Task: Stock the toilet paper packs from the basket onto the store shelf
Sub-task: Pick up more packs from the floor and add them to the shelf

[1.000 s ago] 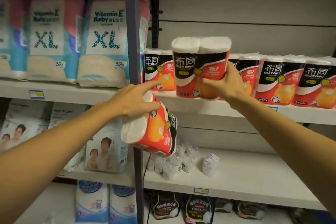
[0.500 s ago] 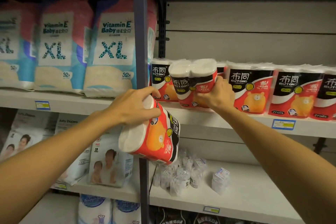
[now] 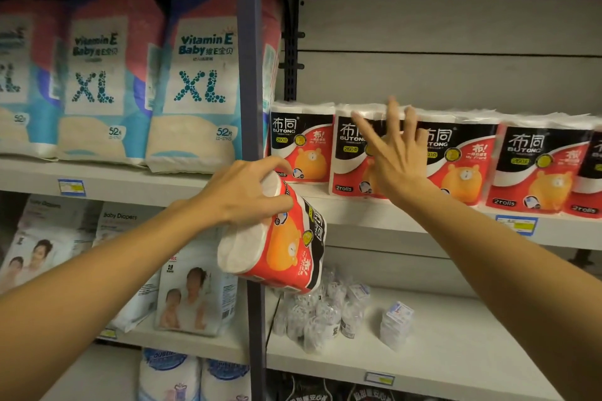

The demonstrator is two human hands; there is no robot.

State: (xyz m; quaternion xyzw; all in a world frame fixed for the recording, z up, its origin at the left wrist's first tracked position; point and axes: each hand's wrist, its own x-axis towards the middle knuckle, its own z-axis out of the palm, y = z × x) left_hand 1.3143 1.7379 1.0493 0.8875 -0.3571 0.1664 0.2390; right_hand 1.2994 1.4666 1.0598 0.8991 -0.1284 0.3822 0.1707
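Single head-worn view: faces forward, close to the shelf [image 3: 407, 215], both hands [image 3: 395, 156] raised just ahead of lens.

A person's right hand [image 3: 399, 153] spreads open against a toilet paper pack [image 3: 355, 153] standing in a row on the store shelf [image 3: 358, 208]; the left hand [image 3: 242, 192] grips another pack [image 3: 280, 244], tilted, just below the shelf edge; diaper bags [image 3: 198, 81] fill the neighbouring bay.

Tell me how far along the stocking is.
Done: red-and-black two-roll toilet paper packs stand in a row on the grey metal shelf; the open right hand rests against one. In hand: the left hand grips another pack. Left: shelving it; basket unseen.
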